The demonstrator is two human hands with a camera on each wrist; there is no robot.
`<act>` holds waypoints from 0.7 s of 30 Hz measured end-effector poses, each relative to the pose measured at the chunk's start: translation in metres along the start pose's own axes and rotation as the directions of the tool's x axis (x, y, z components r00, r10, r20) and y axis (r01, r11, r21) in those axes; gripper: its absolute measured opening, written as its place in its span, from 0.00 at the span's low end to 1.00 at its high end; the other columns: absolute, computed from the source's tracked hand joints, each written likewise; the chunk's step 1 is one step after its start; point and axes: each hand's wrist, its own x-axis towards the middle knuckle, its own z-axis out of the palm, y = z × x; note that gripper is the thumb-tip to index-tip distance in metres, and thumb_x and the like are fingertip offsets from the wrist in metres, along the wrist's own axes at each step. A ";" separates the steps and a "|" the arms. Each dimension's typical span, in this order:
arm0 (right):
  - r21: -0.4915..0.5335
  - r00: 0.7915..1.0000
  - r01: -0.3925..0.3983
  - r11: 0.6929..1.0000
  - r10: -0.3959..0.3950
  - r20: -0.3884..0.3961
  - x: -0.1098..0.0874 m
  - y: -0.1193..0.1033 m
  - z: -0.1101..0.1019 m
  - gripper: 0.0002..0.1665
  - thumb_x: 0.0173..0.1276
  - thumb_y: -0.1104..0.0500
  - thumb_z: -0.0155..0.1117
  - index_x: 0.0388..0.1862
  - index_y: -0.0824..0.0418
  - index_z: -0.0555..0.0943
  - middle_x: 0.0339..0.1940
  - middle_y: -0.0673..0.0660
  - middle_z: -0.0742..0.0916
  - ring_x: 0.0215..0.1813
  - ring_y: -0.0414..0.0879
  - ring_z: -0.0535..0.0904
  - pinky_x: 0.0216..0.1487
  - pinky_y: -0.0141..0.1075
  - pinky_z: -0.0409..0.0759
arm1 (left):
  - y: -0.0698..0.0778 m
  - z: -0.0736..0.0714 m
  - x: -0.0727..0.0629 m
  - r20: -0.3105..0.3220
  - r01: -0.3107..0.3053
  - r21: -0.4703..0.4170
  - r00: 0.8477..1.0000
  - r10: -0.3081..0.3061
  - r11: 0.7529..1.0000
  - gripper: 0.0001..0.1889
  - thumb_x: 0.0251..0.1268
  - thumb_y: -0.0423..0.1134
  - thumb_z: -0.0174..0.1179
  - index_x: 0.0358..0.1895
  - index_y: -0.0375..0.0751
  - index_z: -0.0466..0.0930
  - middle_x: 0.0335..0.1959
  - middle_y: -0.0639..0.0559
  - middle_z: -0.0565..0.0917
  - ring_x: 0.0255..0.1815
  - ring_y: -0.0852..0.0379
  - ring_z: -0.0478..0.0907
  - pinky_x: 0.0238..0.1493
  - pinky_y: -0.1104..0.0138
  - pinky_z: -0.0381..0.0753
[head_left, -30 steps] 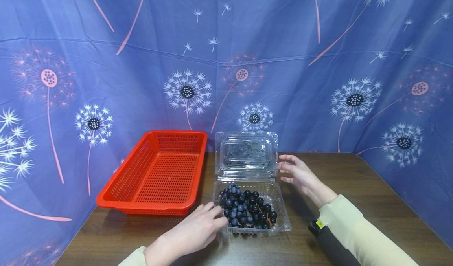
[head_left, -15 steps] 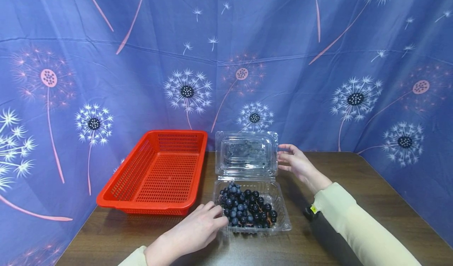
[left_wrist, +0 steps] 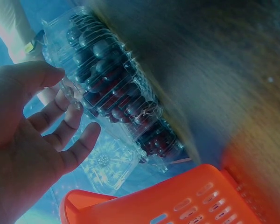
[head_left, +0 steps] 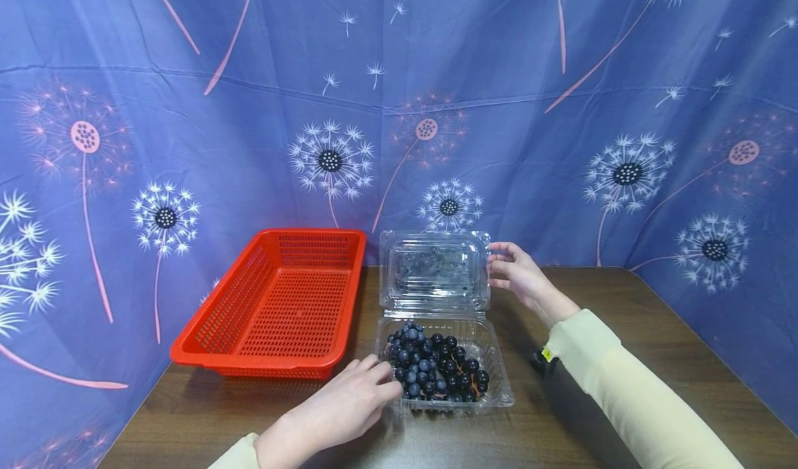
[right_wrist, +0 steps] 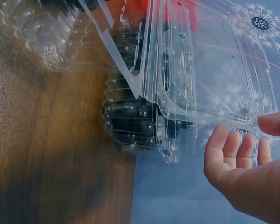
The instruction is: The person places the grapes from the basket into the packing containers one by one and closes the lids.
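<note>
A clear plastic clamshell container [head_left: 497,379] stands on the table with its hinged lid [head_left: 436,275] raised at the back. Dark grapes [head_left: 430,365] fill much of its base, some dull blue and others glossy black. My left hand [head_left: 349,400] pinches the container's front left corner between thumb and fingers; in the left wrist view that hand [left_wrist: 32,126] curls round the rim. On the other side, my right hand [head_left: 526,278] is at the lid's right edge, fingertips against it. In the right wrist view, thumb and fingertips of the right hand [right_wrist: 252,172] meet this edge.
A red slotted plastic basket [head_left: 299,310] stands left of the container. Behind the raised lid is another clear container [right_wrist: 130,121] with dark fruit inside. A blue dandelion-print cloth [head_left: 530,143] hangs behind the brown wooden table [head_left: 598,303].
My right hand has moved up along the side of the lid and in to its edge. The left hand, grapes, container and basket have stayed in place.
</note>
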 end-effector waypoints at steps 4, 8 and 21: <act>-0.005 1.000 -0.003 1.000 0.003 0.005 0.002 -0.002 0.000 0.29 0.65 0.70 0.50 0.65 0.65 0.58 0.45 0.55 0.72 0.42 0.43 0.75 0.47 0.40 0.79 | 0.000 0.001 0.000 -0.008 -0.006 0.008 1.000 0.006 1.000 0.13 0.43 0.36 0.65 0.34 0.56 0.75 0.34 0.60 0.73 0.35 0.59 0.69 0.31 0.68 0.66; -0.022 1.000 0.008 1.000 -0.008 0.009 0.004 -0.003 0.001 0.29 0.65 0.70 0.50 0.65 0.67 0.58 0.44 0.55 0.73 0.40 0.42 0.75 0.43 0.36 0.79 | -0.001 0.002 0.000 -0.011 -0.007 0.009 1.000 0.007 1.000 0.13 0.44 0.36 0.65 0.34 0.55 0.75 0.34 0.60 0.73 0.35 0.60 0.69 0.31 0.68 0.66; -0.070 0.999 0.040 0.997 -0.041 -0.010 0.007 0.001 0.003 0.24 0.64 0.73 0.49 0.59 0.67 0.63 0.37 0.52 0.73 0.37 0.40 0.74 0.38 0.34 0.79 | -0.001 0.003 -0.002 -0.033 -0.026 0.030 0.999 0.027 0.999 0.14 0.43 0.37 0.65 0.35 0.55 0.75 0.36 0.60 0.74 0.36 0.60 0.69 0.32 0.68 0.68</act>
